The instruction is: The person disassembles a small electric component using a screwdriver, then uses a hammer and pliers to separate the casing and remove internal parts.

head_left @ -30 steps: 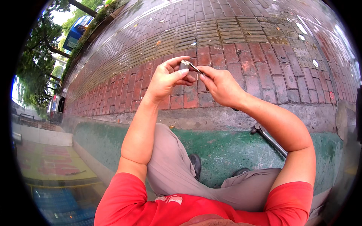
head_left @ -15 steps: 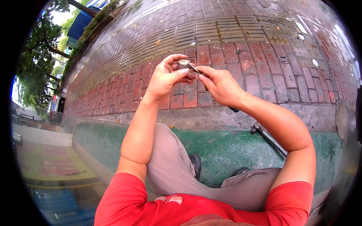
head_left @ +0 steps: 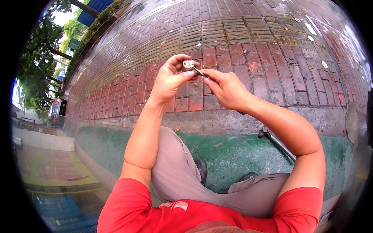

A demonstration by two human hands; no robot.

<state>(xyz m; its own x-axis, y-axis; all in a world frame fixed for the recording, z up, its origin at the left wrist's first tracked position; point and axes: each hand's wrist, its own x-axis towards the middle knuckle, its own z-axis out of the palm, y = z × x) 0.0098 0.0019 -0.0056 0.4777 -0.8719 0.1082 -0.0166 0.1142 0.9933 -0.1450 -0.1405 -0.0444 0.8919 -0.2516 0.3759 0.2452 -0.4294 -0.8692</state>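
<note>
Up in front of me, over the brick pavement, my left hand [head_left: 171, 77] pinches a small round pale metal-looking piece [head_left: 188, 65] between thumb and fingers. My right hand [head_left: 226, 88] is closed on a screwdriver [head_left: 199, 72] with a thin metal shaft. Its tip meets the face of the round piece. Most of the screwdriver's handle is hidden in my palm; only a dark end shows below the hand. What the round piece belongs to is too small to make out.
A hammer [head_left: 276, 143] with a shiny metal handle lies on the green ground [head_left: 233, 151] beside my right forearm. Wet red bricks [head_left: 268, 70] spread ahead, past a grey concrete edge [head_left: 217, 118]. At left stands a glass panel [head_left: 97, 136]; farther off is a parked car [head_left: 57, 107].
The round piece has been turned in my left hand, so its pale face now shows more fully. The screwdriver has shifted slightly with it; both arms stay nearly where they were.
</note>
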